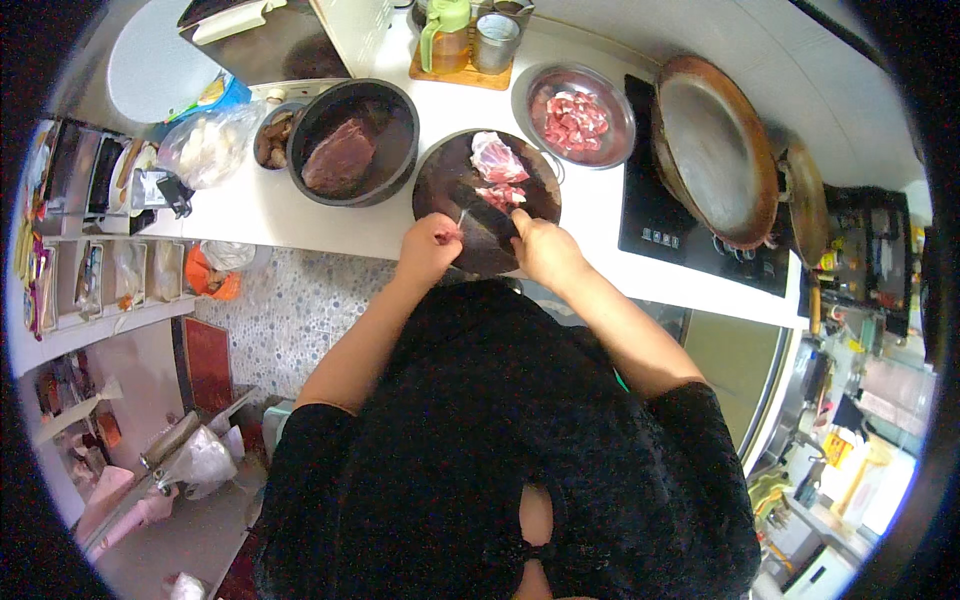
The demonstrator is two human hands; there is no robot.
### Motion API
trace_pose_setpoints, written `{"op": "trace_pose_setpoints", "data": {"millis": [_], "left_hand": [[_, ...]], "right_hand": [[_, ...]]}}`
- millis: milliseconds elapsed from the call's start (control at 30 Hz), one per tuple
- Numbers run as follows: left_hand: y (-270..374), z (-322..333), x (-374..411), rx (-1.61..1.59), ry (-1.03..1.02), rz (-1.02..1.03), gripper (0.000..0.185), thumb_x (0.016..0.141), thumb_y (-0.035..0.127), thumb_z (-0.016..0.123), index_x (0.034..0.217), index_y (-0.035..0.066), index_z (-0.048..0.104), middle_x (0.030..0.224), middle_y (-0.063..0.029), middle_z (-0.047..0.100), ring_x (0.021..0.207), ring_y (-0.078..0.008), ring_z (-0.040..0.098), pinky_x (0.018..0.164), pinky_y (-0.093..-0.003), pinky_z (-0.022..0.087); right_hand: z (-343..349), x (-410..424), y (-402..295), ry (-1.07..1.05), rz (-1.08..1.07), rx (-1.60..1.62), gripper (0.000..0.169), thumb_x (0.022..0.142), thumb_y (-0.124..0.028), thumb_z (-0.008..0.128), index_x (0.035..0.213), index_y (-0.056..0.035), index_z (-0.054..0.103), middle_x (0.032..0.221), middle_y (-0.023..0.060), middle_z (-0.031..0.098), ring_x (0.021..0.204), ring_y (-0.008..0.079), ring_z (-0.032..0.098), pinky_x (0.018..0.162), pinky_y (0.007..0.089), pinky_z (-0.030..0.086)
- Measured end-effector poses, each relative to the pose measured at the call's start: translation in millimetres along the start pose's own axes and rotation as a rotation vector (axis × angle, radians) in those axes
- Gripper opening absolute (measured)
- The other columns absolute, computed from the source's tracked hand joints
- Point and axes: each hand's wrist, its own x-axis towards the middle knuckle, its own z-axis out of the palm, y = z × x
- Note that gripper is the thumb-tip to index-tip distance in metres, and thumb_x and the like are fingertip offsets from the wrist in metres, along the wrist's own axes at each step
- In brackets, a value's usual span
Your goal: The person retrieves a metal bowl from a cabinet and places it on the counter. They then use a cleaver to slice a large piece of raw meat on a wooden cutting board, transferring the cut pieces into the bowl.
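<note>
A round dark cutting board (435, 180) lies on the white counter in front of me. My left hand (431, 246) is closed on a small piece of raw meat (448, 231) at the board's near left edge. In my right hand (547, 247) is a knife with a broad dark blade (484, 217), its edge beside my left fingers. A larger chunk of raw meat with white fat (496, 157) rests on the far part of the board, with smaller cut pieces (501, 196) just nearer to me.
A metal bowl (626, 124) of cut meat stands at the back right, beside a black cooktop (645, 217) bearing a large wok (712, 150). Left of the board are a dark pot (412, 142) holding a big meat piece and a small bowl (260, 154). A pitcher (448, 45) stands behind.
</note>
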Motion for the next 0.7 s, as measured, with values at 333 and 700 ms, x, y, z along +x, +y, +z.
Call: {"op": "trace_pose_setpoints", "data": {"millis": [333, 700], "left_hand": [[28, -14, -1, 0.196, 0.091, 0.031, 0.018, 0.070, 0.014, 0.069, 0.081, 0.003, 0.060, 0.080, -0.0122, 0.060, 0.073, -0.0287, 0.060, 0.063, -0.0383, 0.048], [6, -15, -5, 0.605, -0.231, 0.134, 0.010, 0.069, 0.010, 0.062, 0.072, 0.001, 0.057, 0.082, -0.0175, 0.056, 0.083, -0.0372, 0.057, 0.072, -0.0458, 0.047]], "right_hand": [[-1, 5, 5, -0.042, 0.085, 0.001, 0.041, 0.082, -0.012, 0.057, 0.119, 0.0001, 0.045, 0.076, 0.0230, 0.064, 0.073, 0.0404, 0.063, 0.066, 0.0499, 0.050], [5, 0, 0, -0.004, 0.109, -0.015, 0.030, 0.083, -0.011, 0.055, 0.109, -0.0006, 0.047, 0.075, 0.0224, 0.063, 0.073, 0.0411, 0.063, 0.065, 0.0500, 0.051]]}}
